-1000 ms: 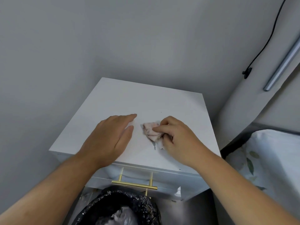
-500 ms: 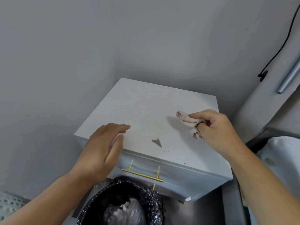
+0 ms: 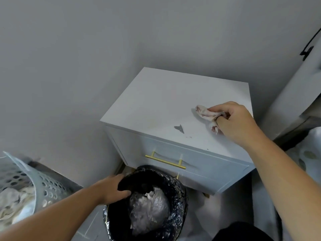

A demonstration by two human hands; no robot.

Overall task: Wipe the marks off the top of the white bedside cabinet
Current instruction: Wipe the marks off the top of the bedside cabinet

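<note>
The white bedside cabinet point(image 3: 156, 103) stands in the corner, its top facing me. A dark grey mark point(image 3: 179, 128) sits near the front edge of the top, with small reddish specks point(image 3: 189, 137) just right of it. My right hand point(image 3: 236, 122) is shut on a crumpled, pink-stained tissue point(image 3: 205, 114) and rests on the right part of the top, right of the mark. My left hand point(image 3: 111, 188) is down low, gripping the rim of the black-lined waste bin point(image 3: 175, 190) in front of the cabinet.
The bin holds crumpled plastic and paper. A pale perforated laundry basket point(image 3: 26, 176) with cloth stands at lower left. Grey walls close in behind and left of the cabinet. A gold drawer handle point(image 3: 165, 161) faces me. Bedding point(image 3: 311, 153) lies at the right.
My left hand left the cabinet top and dropped to grip the bin's rim. My right hand carried the tissue rightward off the dark mark, which now shows uncovered. The view shifted left.
</note>
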